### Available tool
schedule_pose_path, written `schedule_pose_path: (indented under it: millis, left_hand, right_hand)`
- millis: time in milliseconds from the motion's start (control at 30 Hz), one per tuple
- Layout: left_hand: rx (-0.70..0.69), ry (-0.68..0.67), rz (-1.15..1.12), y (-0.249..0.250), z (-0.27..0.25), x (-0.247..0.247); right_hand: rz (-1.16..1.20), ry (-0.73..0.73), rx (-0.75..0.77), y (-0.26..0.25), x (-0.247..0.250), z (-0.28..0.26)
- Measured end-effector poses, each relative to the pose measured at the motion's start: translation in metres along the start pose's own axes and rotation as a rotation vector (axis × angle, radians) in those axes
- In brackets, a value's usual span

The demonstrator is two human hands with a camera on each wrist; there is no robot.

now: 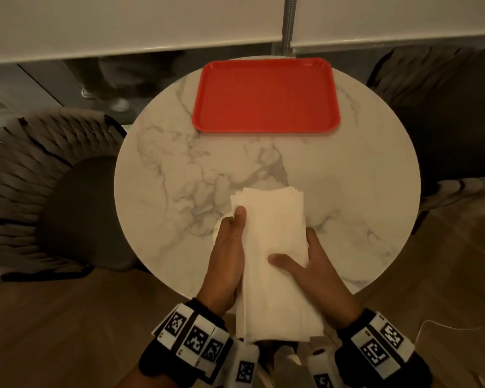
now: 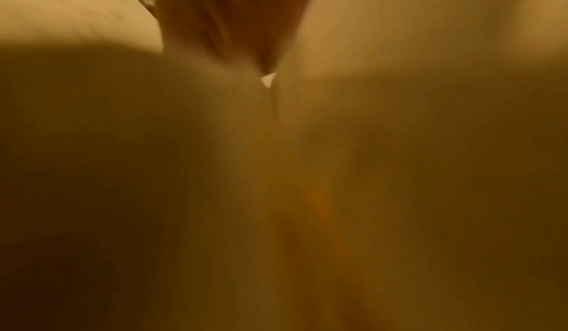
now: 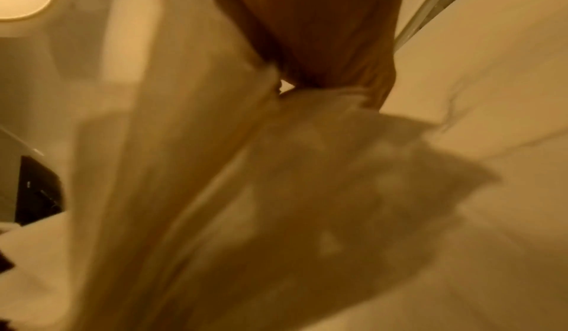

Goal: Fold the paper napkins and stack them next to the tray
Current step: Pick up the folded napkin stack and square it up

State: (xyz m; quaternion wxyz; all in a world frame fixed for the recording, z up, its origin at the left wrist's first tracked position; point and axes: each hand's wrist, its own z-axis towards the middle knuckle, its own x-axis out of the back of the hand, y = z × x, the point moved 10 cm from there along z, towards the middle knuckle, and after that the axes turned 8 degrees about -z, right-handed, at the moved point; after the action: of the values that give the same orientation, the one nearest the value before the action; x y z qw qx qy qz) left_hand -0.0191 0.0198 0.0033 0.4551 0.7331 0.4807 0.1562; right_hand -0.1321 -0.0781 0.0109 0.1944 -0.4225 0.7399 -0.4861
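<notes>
A thick bundle of white paper napkins (image 1: 272, 247) is held above the near edge of the round marble table (image 1: 347, 175). My left hand (image 1: 230, 247) grips its left side, thumb on top and fingers underneath. My right hand (image 1: 311, 264) grips the right side the same way, thumb lying across the top sheet. The red tray (image 1: 266, 96) sits at the far side of the table with nothing on it. The left wrist view is a blur of napkin (image 2: 399, 141) close to the lens. In the right wrist view hanging napkin sheets (image 3: 215, 166) and my palm (image 3: 322, 32) fill the picture.
A woven dark chair (image 1: 48, 186) stands left of the table and another (image 1: 431, 107) at the right. White window blinds (image 1: 123, 21) run along the back. Wooden floor (image 1: 67, 331) lies below. Bare marble spreads between the tray and the napkins.
</notes>
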Motion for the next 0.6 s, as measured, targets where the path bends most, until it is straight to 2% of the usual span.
schedule_pose_path:
  millis: [133,233,367,600]
  left_hand:
    - [0.027,-0.002,0.023,-0.004,-0.002,-0.004]
    - [-0.050,0.057,0.055,0.010,0.000,-0.002]
    - [-0.115,0.117,-0.014,0.024,0.001,-0.002]
    - [-0.014,-0.020,0.059,0.012,0.003,-0.027]
  right_hand:
    - [-0.098,0.031,0.032,-0.006,0.005,0.001]
    - [-0.120,0.036,0.025,-0.009,0.011,0.003]
    - [-0.119,0.007,0.015,-0.013,0.018,0.004]
    - [-0.138,-0.004,0.104,-0.022,0.026,0.011]
